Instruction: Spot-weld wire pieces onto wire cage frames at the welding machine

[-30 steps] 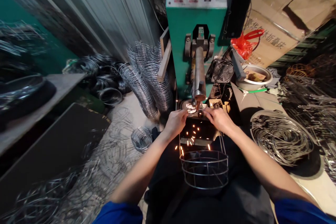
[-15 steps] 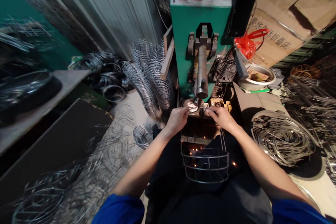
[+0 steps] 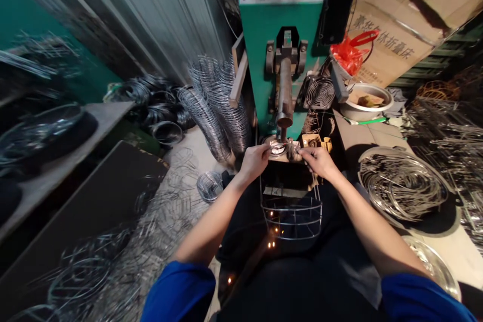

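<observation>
A wire basket-like frame (image 3: 296,222) hangs in front of a green spot-welding machine (image 3: 253,30), its curved, barred end toward my lap. My left hand (image 3: 256,162) is closed in a pinch at the frame's far left end, beside the lower electrode area. At the far right end, my right hand (image 3: 319,162) pinches with thumb and index finger. Between the hands, the welder's cylindrical arm (image 3: 286,93) reaches down to its tip. The exact wire pieces under my fingertips are too small to make out. A few orange sparks fall below the frame.
Tall stacks of wire rings (image 3: 206,121) stand left of the machine. A round tray (image 3: 362,176) of bent wires sits to the right, near a white bowl (image 3: 345,110). Loose wire pieces cover the floor at left. A cardboard box (image 3: 400,35) stands behind.
The frame's barred end has risen in view and sits closer to the machine. Sparks have dropped lower and scattered. Both hands keep their pinch near the electrodes, while the view has shifted slightly.
</observation>
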### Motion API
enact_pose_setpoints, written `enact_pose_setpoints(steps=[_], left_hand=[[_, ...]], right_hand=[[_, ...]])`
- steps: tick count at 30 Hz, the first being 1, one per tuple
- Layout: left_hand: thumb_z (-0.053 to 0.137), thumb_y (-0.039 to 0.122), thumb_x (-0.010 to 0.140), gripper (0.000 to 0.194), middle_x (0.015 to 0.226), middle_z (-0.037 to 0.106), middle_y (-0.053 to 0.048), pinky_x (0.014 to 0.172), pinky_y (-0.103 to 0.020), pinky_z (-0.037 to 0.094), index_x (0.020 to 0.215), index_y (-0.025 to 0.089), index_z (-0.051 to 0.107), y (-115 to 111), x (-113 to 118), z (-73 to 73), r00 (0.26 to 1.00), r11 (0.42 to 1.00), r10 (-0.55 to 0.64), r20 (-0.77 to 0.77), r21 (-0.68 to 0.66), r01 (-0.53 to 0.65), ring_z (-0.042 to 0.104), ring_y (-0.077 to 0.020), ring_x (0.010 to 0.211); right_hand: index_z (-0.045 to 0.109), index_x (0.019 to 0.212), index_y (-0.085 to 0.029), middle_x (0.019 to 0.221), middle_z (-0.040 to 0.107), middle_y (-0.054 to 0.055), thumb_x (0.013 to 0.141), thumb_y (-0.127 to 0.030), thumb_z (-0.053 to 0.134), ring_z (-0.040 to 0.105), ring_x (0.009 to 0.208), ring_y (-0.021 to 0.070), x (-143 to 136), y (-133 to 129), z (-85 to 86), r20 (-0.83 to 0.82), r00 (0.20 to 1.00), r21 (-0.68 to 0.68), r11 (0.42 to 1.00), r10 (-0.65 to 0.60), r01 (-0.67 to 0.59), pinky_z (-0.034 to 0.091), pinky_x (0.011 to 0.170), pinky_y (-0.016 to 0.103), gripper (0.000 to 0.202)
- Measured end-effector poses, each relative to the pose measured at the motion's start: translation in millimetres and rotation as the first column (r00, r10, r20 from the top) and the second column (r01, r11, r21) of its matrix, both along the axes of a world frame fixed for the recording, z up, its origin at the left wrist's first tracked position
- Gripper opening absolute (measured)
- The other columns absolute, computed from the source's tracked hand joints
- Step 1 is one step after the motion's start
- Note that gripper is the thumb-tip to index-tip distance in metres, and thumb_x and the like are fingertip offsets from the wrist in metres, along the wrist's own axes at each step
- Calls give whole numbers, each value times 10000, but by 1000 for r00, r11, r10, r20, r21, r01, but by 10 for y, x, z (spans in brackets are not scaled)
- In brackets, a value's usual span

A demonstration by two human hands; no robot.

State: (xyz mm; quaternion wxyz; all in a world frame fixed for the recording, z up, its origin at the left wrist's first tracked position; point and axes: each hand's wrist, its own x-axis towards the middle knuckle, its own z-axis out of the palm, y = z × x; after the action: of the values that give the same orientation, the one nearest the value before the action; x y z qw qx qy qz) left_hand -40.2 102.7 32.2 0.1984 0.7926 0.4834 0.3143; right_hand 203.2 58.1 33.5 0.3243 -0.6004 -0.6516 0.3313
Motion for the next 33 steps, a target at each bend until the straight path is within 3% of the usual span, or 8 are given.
enact_pose_setpoints(steps=[4,7,10,16,22,26,30,33], left_hand=[[503,410,977,408,920,709,-71,649,-247,510,1271,134,567,-320,-157,-196,918,956,100,384,-293,19,655,-148,717],[392,578,973,540,1119,686,-131,705,-327,568,1367,213,446,-701,-228,-456,742,748,265,615,-617,245,699,-195,857],[515,671,866,595,1197,672,-159,736,-395,577,1260,227,542,-1021,-175,-680,647,492,367,668,-730,475,706,-265,936],[770,526,691,536,1157,696,-146,744,-403,587,1108,203,674,-1225,168,-805,575,281,533,621,-771,572,704,-286,933],[909,278,488,637,925,720,-17,501,-214,509,1070,196,663,-1132,359,-821,555,412,627,546,-838,358,582,-87,560],[905,221,454,615,841,699,13,532,-214,522,1008,184,641,-1045,295,-849,601,536,638,481,-838,102,620,-120,626],[914,274,466,623,904,687,-10,606,-231,534,1004,167,620,-996,311,-881,643,625,616,456,-780,-45,641,-139,717],[920,322,479,660,864,653,6,585,-240,520,1027,176,582,-1022,394,-881,680,700,573,459,-705,-114,600,-119,649]], right_hand=[[735,959,-157,839,734,79,961,-503,474,677,755,203,-10,-285,233,96,991,260,963,-97,69,531,724,304,434],[728,1079,-184,996,737,93,992,-444,457,684,878,209,18,-430,347,118,979,438,894,-166,99,543,839,337,385],[692,1182,-192,1042,725,98,1000,-382,481,681,910,199,75,-524,306,104,975,567,817,-196,104,556,870,340,337],[632,1284,-222,1000,701,77,1018,-372,438,666,865,174,252,-863,37,110,938,538,813,-330,223,567,829,308,362],[635,1217,-238,1108,672,92,1014,-436,394,631,1014,219,1114,-1506,-429,302,827,245,877,-475,414,519,912,343,372],[679,931,-170,928,699,166,979,-347,466,648,858,246,1875,-2273,-935,587,530,-76,610,-612,789,482,772,336,281],[684,825,-94,748,682,160,816,-202,667,658,731,256,2118,-2900,-1462,672,461,-235,424,-579,875,467,666,337,109],[703,955,-85,887,710,194,815,-183,648,679,794,266,2105,-3112,-1720,679,466,-276,391,-568,878,481,681,347,179]])
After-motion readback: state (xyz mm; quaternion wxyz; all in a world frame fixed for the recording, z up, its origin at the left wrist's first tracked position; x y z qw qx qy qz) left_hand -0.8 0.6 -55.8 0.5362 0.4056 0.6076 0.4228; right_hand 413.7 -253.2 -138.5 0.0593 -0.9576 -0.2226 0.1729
